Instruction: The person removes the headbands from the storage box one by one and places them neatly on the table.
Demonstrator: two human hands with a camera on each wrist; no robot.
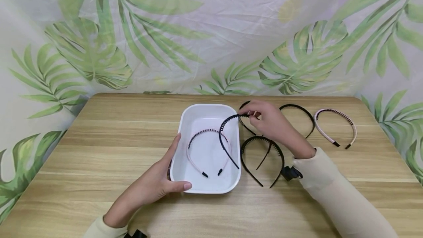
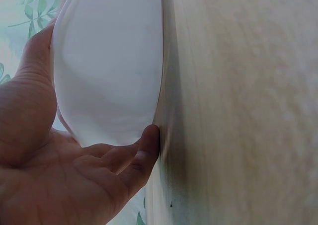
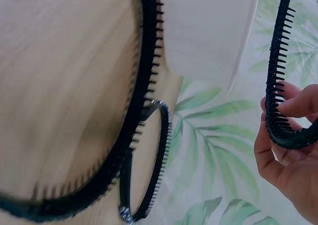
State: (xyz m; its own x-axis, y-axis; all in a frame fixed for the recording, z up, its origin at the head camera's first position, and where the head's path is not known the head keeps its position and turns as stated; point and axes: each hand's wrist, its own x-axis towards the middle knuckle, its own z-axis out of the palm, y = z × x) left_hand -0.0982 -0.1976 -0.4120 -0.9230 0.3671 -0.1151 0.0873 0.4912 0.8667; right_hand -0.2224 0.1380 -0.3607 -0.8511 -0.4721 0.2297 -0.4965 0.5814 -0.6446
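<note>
My left hand (image 1: 156,181) holds the white tray (image 1: 177,150) at its left side, thumb over the near left corner of the rim. In the left wrist view its fingers (image 2: 141,160) curl about the tray's corner. Between thumb and fingertips, my right hand (image 1: 269,122) pinches a black toothed headband (image 3: 274,66) by its arch. One leg of that headband slants down over the tray's right rim. Inside the tray lies a pale pink headband (image 1: 210,130) with dark teeth and black tips.
Right of the tray, a black headband (image 1: 243,157) lies on the wooden table (image 1: 115,146). Another black headband (image 1: 312,118) lies farther back, beside a pink one (image 1: 355,129). A further black headband (image 1: 242,122) is partly hidden behind my right hand. Leaf-print cloth (image 1: 231,28) hangs behind.
</note>
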